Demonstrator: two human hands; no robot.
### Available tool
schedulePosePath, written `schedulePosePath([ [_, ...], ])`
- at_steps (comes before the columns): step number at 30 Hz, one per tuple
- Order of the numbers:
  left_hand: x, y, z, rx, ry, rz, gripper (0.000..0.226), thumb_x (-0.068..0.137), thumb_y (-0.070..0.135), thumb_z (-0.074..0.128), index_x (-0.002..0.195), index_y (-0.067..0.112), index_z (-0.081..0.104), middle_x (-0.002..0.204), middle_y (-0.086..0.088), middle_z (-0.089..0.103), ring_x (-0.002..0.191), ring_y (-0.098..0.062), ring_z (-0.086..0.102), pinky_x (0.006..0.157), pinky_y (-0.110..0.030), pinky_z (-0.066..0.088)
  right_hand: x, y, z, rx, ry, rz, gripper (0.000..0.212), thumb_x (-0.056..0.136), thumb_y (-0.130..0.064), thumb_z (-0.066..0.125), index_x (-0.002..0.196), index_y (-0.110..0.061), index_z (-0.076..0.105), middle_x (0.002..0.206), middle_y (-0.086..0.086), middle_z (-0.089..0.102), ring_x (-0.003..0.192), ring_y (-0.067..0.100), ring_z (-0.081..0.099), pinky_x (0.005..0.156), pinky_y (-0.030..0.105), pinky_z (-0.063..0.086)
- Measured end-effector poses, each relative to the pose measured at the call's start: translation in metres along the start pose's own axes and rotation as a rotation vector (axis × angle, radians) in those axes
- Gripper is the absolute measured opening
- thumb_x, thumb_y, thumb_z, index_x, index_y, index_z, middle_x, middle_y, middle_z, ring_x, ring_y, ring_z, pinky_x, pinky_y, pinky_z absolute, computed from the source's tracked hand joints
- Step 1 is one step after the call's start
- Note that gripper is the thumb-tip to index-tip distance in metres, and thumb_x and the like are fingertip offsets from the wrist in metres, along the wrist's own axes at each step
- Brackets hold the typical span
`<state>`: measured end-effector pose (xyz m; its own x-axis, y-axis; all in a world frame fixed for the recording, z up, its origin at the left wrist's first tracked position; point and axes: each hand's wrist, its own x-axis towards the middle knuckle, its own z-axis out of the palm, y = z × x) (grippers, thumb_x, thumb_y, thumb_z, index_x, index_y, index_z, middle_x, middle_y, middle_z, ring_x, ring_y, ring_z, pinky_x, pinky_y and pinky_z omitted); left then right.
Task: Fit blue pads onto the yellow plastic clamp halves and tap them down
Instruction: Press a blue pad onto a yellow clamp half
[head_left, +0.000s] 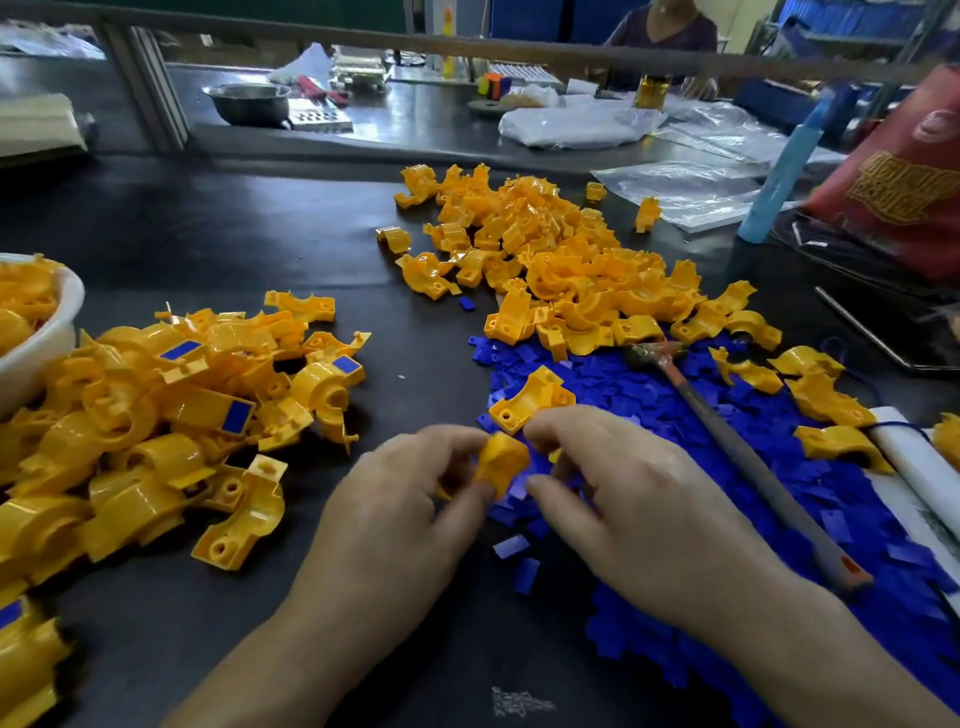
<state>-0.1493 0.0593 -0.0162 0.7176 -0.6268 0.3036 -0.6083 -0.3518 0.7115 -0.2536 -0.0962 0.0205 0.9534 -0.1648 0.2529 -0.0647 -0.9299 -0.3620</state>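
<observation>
Just above the table's middle, my left hand (400, 499) grips a yellow clamp half (501, 462) by its left side. My right hand (613, 483) meets it from the right, fingertips curled at its edge; whether they pinch a blue pad is hidden. Another bare clamp half (530, 400) lies just beyond on the spread of loose blue pads (779, 519). A hammer (748, 462) rests diagonally across the pads. Bare clamp halves are heaped at the back (561, 260). Clamp halves with blue pads fitted are heaped at the left (171, 415).
A white bowl (47, 343) of yellow parts sits at the far left edge. A red bag (904, 176), a light blue tube (779, 176) and clear plastic bags (691, 187) stand at the back right. A person sits at the bench beyond the rail.
</observation>
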Motion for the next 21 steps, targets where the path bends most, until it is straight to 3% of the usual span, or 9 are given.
schedulePosePath([
  [3, 0.009, -0.006, -0.009, -0.372, 0.159, -0.285, 0.014, 0.085, 0.031, 0.068, 0.092, 0.042, 0.065, 0.089, 0.029, 0.069, 0.081, 0.008, 0.064, 0.067, -0.022, 0.048, 0.000, -0.011, 0.018, -0.190, -0.065, -0.129, 0.047, 0.086, -0.050, 0.048, 0.125, -0.025, 0.052, 0.128, -0.004, 0.053, 0.121, 0.014, 0.047, 0.099, 0.027, 0.041],
  [6, 0.016, -0.017, -0.019, -0.658, 0.322, -0.427, 0.013, 0.088, 0.023, 0.068, 0.091, 0.036, 0.069, 0.088, 0.015, 0.074, 0.081, -0.004, 0.070, 0.070, -0.027, 0.050, 0.004, -0.013, 0.043, -0.340, -0.339, -0.238, 0.059, 0.090, -0.059, 0.037, 0.140, -0.026, 0.037, 0.150, 0.004, 0.032, 0.145, 0.028, 0.016, 0.118, 0.043, 0.013],
  [7, 0.017, -0.020, -0.020, -0.687, 0.344, -0.442, 0.012, 0.088, 0.024, 0.068, 0.092, 0.035, 0.070, 0.089, 0.012, 0.074, 0.083, -0.008, 0.070, 0.071, -0.029, 0.051, 0.005, -0.012, 0.048, -0.360, -0.369, -0.236, 0.060, 0.093, -0.059, 0.031, 0.142, -0.026, 0.033, 0.152, 0.004, 0.028, 0.146, 0.027, 0.010, 0.119, 0.044, 0.005],
  [9, 0.016, -0.022, -0.018, -0.700, 0.333, -0.449, 0.010, 0.090, 0.024, 0.067, 0.094, 0.033, 0.069, 0.087, 0.016, 0.073, 0.082, -0.006, 0.070, 0.071, -0.029, 0.051, 0.004, -0.005, 0.048, -0.436, -0.353, -0.222, 0.058, 0.094, -0.056, 0.025, 0.140, -0.023, 0.039, 0.150, 0.005, 0.034, 0.145, 0.028, 0.017, 0.119, 0.045, 0.006],
  [12, 0.016, -0.020, -0.013, -0.683, 0.273, -0.434, 0.010, 0.091, 0.021, 0.065, 0.093, 0.030, 0.067, 0.079, 0.028, 0.070, 0.074, 0.006, 0.067, 0.070, -0.028, 0.050, -0.004, 0.005, 0.032, -0.570, -0.338, -0.159, 0.047, 0.095, -0.045, 0.032, 0.123, -0.018, 0.059, 0.133, 0.006, 0.056, 0.131, 0.028, 0.045, 0.114, 0.044, 0.028],
  [15, 0.016, -0.020, -0.011, -0.675, 0.238, -0.428, 0.010, 0.092, 0.021, 0.064, 0.096, 0.030, 0.067, 0.082, 0.026, 0.071, 0.077, 0.003, 0.067, 0.072, -0.029, 0.051, -0.023, 0.015, 0.010, -0.612, -0.291, -0.152, 0.033, 0.093, -0.035, 0.043, 0.106, -0.019, 0.069, 0.120, 0.004, 0.065, 0.116, 0.024, 0.058, 0.100, 0.038, 0.045],
  [17, 0.016, -0.020, -0.010, -0.675, 0.223, -0.420, 0.010, 0.092, 0.022, 0.064, 0.097, 0.030, 0.068, 0.086, 0.021, 0.072, 0.080, -0.001, 0.068, 0.074, -0.029, 0.052, -0.046, 0.021, -0.002, -0.507, -0.219, -0.100, 0.036, 0.091, -0.041, 0.043, 0.108, -0.022, 0.068, 0.123, 0.004, 0.062, 0.119, 0.022, 0.056, 0.097, 0.037, 0.047],
  [19, 0.016, -0.019, -0.010, -0.676, 0.217, -0.418, 0.010, 0.092, 0.022, 0.064, 0.098, 0.030, 0.068, 0.086, 0.021, 0.072, 0.083, -0.006, 0.069, 0.074, -0.028, 0.053, -0.066, 0.018, -0.014, -0.437, -0.236, 0.029, 0.050, 0.087, -0.060, 0.039, 0.119, -0.029, 0.062, 0.133, 0.001, 0.055, 0.128, 0.020, 0.047, 0.100, 0.035, 0.040],
  [21, 0.016, -0.021, -0.011, -0.691, 0.228, -0.432, 0.009, 0.093, 0.023, 0.063, 0.097, 0.030, 0.068, 0.084, 0.019, 0.072, 0.086, -0.012, 0.068, 0.075, -0.031, 0.054, -0.078, 0.018, -0.016, -0.478, -0.375, 0.180, 0.082, 0.074, -0.085, 0.022, 0.140, -0.038, 0.037, 0.154, 0.001, 0.025, 0.142, 0.016, 0.018, 0.107, 0.036, 0.022],
])
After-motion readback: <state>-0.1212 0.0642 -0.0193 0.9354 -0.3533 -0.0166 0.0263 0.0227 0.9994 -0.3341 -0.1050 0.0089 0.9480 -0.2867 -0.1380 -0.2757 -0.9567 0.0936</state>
